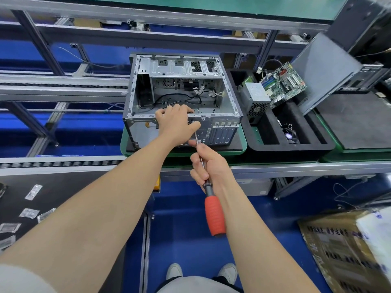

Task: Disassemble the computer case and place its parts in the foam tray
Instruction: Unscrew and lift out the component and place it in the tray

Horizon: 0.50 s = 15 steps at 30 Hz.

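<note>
While our left hand (176,121) curls its fingers over the near top edge of the computer case (231,98), our right hand (211,166) grips the screwdriver (214,216) by its shaft and black collar. The red handle sticks out below the palm toward us. The metal tip reaches the case's rear panel just under the left thumb; we cannot tell whether it sits in a screw. We see the case lying open side up on a green pallet (243,150), with black cables (179,98) loose inside. Just to its right sits the black foam tray (296,145). A power supply (257,98) and a motherboard (283,83) rest tilted at its far end, and a fan (291,136) lies in a nearer slot. A grey side panel (323,70) leans beyond the tray.
</note>
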### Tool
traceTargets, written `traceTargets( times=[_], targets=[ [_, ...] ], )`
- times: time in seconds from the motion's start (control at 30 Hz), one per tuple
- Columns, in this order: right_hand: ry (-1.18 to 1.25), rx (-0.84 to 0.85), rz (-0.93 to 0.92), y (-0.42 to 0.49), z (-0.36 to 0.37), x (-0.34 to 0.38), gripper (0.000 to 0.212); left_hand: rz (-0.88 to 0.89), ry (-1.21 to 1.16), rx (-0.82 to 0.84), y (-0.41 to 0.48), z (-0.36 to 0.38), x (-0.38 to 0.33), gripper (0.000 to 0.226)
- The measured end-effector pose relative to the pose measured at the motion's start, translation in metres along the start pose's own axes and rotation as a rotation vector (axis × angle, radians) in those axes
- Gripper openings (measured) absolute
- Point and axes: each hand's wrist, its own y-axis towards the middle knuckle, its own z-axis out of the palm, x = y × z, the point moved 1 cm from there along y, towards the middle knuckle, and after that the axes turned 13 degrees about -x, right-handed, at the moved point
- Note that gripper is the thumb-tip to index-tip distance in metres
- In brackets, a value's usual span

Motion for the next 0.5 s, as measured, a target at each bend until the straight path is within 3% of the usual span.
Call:
traceTargets(
  times=[0.13, 0.27, 0.3, 0.37, 0.5],
  targets=[
    [-0.796, -0.292, -0.374, -0.004, -0.001, 0.0, 0.014, 0.008, -0.002, 0.01, 0.0, 0.0, 0.0, 0.052],
    [-1.387, -0.537, -0.692, -0.001, 0.0, -0.01, 0.009, 0.003, -0.006, 0.011, 0.0, -0.001, -0.001, 0.05],
    [-1.395, -0.554, -0.717, 0.001, 0.0, -0.012, 0.007, 0.004, -0.007, 0.012, 0.0, -0.001, 0.0, 0.05],
    [-1.165, -0.481, -0.622, 0.005, -0.002, -0.012, 0.006, 0.007, -0.015, 0.018, -0.001, -0.001, 0.0, 0.05],
    [-0.368, -0.086, -0.129, 0.011, -0.011, -0.006, 0.028, 0.013, -0.031, 0.024, -0.001, -0.003, 0.0, 0.052]
  ],
)
